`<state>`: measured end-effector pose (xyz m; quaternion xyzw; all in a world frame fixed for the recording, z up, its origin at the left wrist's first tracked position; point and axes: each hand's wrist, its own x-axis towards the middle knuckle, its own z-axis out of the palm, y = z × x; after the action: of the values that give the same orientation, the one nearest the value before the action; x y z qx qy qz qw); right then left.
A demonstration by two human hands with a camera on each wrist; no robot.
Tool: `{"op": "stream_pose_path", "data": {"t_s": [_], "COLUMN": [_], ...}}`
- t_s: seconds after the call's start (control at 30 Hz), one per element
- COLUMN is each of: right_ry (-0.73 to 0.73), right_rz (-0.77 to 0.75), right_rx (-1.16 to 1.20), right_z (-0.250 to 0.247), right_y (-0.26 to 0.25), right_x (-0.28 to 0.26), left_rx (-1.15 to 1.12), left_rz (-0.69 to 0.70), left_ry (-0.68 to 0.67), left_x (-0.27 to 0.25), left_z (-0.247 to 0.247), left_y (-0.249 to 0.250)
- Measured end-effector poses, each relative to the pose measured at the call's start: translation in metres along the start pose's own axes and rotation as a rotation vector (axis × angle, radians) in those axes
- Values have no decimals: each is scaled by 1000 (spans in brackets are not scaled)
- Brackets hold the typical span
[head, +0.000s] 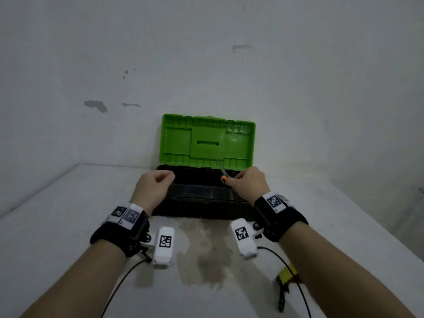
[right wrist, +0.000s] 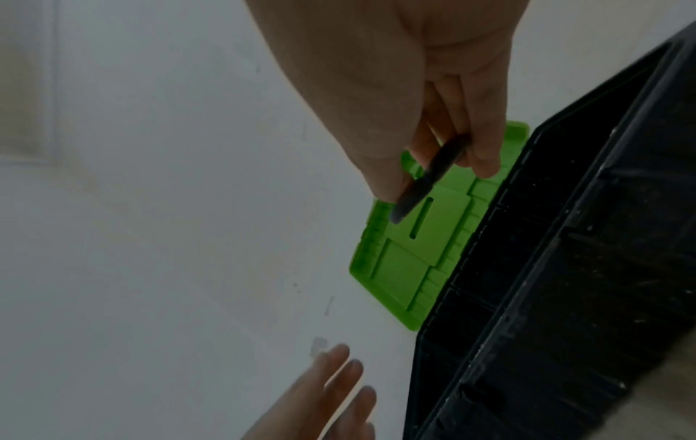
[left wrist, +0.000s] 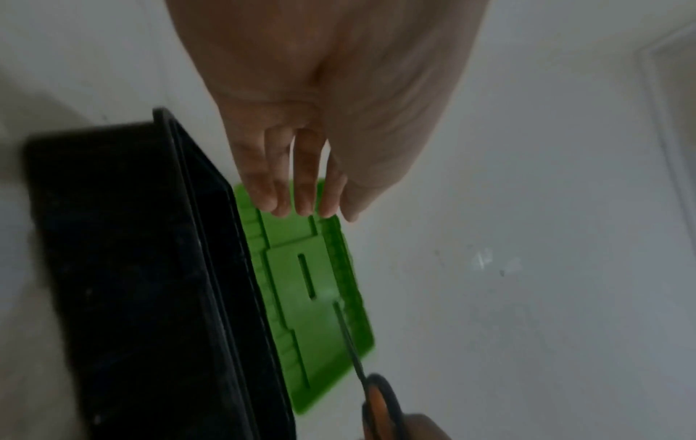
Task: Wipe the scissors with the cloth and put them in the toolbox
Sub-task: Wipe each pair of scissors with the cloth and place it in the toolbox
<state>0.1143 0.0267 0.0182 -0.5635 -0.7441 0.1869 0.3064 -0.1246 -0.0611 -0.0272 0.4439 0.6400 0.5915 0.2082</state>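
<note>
1. Holding the scissors (head: 223, 174) by their handles, the right hand (head: 249, 182) hovered above the open toolbox (head: 202, 191), right side.
2. Left hand (head: 153, 187) hung relaxed, holding nothing, at the toolbox's left.
3. Placement remained, apparently; no cloth showed.

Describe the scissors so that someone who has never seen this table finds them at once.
Start at the toolbox against the wall, a black tray with its bright green lid standing open. Over the tray's right end, the right hand holds the scissors, blades pointing up across the lid. Their orange-and-black handle is the only orange thing there; the left hand nearby holds nothing.
</note>
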Motion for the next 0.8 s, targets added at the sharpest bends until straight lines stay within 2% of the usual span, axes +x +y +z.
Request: {"op": "stream_pose_path", "data": {"t_s": [0.1, 0.23, 0.33, 0.5, 0.6, 0.7, 0.8], "right_ry": [-109, -211, -299, -358, -387, -492, -554], "right_rz": [80, 129, 119, 84, 61, 35, -1], "right_rx": [-128, -224, -258, -366, -359, -357, -441], "right_z": [29, 71, 97, 123, 134, 135, 141], "right_y": [-14, -29, -32, -39, -39, -42, -42], "right_x": [28, 52, 66, 73, 74, 69, 68], "left_rx": [168, 315, 243, 62, 0, -47, -79], "left_rz": [-27, -116, -174, -209, -215, -219, -218], "left_ry": [70, 79, 68, 55, 56, 63, 58], "left_x": [25, 40, 51, 63, 63, 63, 61], "left_z": [-22, -31, -35, -41, -41, -39, -37], "left_y": [-31, -67, -89, -114, -115, -115, -113]}}
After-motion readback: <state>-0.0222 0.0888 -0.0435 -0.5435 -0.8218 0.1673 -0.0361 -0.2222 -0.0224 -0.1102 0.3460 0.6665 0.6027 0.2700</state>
